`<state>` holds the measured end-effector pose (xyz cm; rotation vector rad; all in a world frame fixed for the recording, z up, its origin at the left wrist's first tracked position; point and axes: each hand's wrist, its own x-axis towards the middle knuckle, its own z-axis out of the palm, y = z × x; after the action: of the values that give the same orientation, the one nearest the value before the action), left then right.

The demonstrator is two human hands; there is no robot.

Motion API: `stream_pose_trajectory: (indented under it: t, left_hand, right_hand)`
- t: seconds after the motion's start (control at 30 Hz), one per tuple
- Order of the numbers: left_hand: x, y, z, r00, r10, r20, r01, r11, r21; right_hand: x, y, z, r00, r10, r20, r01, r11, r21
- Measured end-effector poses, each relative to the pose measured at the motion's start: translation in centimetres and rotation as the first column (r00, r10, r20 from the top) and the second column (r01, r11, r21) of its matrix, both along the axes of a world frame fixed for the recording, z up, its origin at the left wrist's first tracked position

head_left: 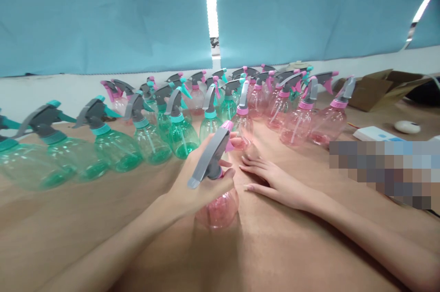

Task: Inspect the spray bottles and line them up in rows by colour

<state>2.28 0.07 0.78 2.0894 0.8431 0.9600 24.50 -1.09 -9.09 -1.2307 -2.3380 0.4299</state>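
Note:
My left hand [197, 182] is closed around the neck of a pink spray bottle [218, 212] in the middle of the view. Its grey trigger head with a pink nozzle rises above my thumb and fingers; part of the neck is hidden by them. Just right of that bottle, my right hand [271, 177] lies palm down on the brown table [282, 250], fingers stretched out and holding nothing. Beyond my hands, a clear pink spray bottle [242, 122] stands nearest my fingertips. A green spray bottle [184, 140] stands behind my left hand.
More green bottles [118, 150] line the left side, and pink bottles [296, 124] stand at the right, with mixed colours behind. An open cardboard box [374, 90], a white box [376, 134] and a white computer mouse [407, 127] lie farther right. A blue sheet [120, 17] hangs behind.

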Motion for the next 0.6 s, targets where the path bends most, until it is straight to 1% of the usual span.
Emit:
stream_pose_trajectory:
  t: [0.1, 0.3, 0.47, 0.6]
  left_hand:
    - [0.0, -0.1, 0.1, 1.000, -0.012, 0.011, 0.013, 1.000, -0.029]
    - [-0.3, -0.6, 0.2, 1.000, 0.022, -0.005, -0.022, 0.997, -0.075]
    - [-0.3, -0.5, -0.3, 0.999, 0.026, 0.044, -0.023, 0.997, -0.074]
    - [-0.1, -0.5, -0.9, 0.998, 0.057, 0.025, -0.055, 0.996, -0.071]
  right_hand:
    - [0.0, 0.0, 0.1, 1.000, -0.007, 0.008, 0.007, 1.000, -0.017]
    - [0.0, 0.0, 0.0, 1.000, 0.001, 0.001, -0.001, 1.000, -0.012]
    - [0.0, 0.0, -0.1, 1.000, -0.009, -0.006, 0.009, 1.000, 0.001]
    - [0.0, 0.0, -0.2, 1.000, -0.001, 0.011, 0.001, 1.000, -0.008]
